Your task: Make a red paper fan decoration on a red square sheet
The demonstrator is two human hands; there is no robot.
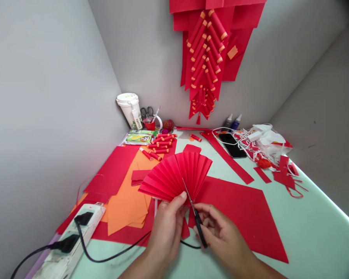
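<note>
The left hand [168, 224] pinches a red fan [177, 170]; the right hand [219, 229] curls its fingers around scissors [199, 221]. Pale surface [317, 232] shows along the right edge.

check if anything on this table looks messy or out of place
Yes, the white strings toward the back right: they lie in a tangled heap, some spilling over the black phone. The red fan in the left hand looks neat.
</note>
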